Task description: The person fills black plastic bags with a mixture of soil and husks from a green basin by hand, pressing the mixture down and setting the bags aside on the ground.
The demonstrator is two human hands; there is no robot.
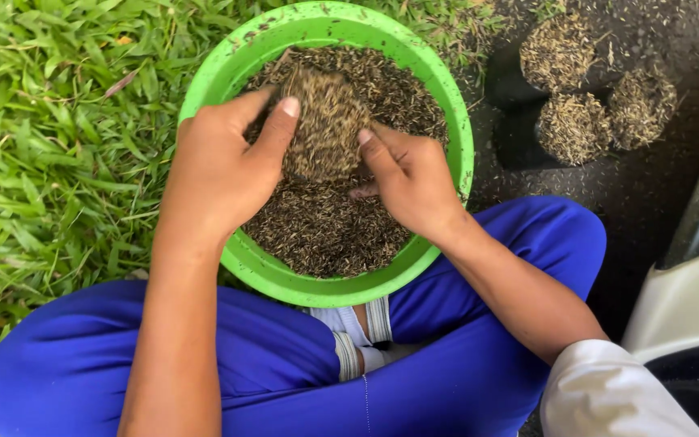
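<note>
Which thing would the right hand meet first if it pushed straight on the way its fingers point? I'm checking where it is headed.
The right hand points up-left at the small filled bag, so it would likely meet that first; depth is hard to judge.

The person wore loose, bright blue trousers [269, 356] that filled the lower view, smooth with soft folds. A white sleeve [608, 392] covered the right upper arm; both forearms and hands were bare. Between the legs showed a white garment [362, 336] with grey-striped ribbed bands, perhaps a shirt hem or cuff.
</note>
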